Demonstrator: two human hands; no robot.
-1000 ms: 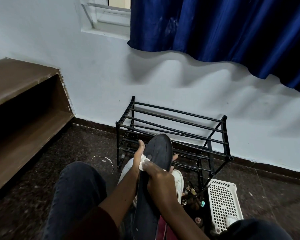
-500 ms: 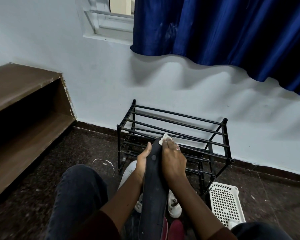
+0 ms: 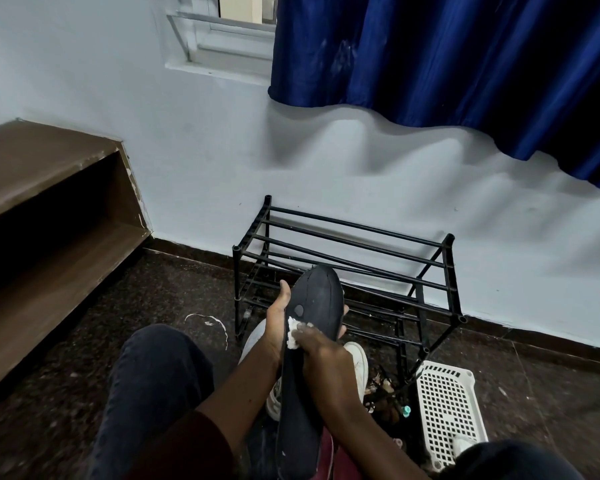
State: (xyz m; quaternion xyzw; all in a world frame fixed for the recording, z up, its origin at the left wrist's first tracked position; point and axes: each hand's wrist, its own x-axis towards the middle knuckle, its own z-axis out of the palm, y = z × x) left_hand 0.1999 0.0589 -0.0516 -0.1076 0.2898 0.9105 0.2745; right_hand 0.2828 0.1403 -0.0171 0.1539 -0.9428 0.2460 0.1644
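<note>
- right hand (image 3: 321,355): fingers curled down over a small white wad (image 3: 293,337), pinching it flat against the sole.
- left hand (image 3: 274,320): wrapped round the black slipper (image 3: 312,303) from behind, thumb up along one edge, fingertips showing past the other.
- slipper is held in the air, sole up, toe pointing at the shoe rack (image 3: 343,237), just in front of its lower rails. cannot tell if the toe touches them.
- wad sits at mid-sole, just below a small round mark.
- step in hand reads as wiping the sole clean.
- to do it well, as i judge it:
  - brace hard with the left hand so the sole does not bend away under pressure.
  - wipe in long strokes along the length, not dabs.
  - turn the wad to a fresh face once it greys.
  - run along the rim, where pale specks show at the heel end.
- the wad looks frayed and may shed crumbs.
- a white shoe (image 3: 359,362) lies on the floor (image 3: 84,341) in front of the rack, under the hands.
- a white basket (image 3: 444,403) is by the rack's front right leg.
</note>
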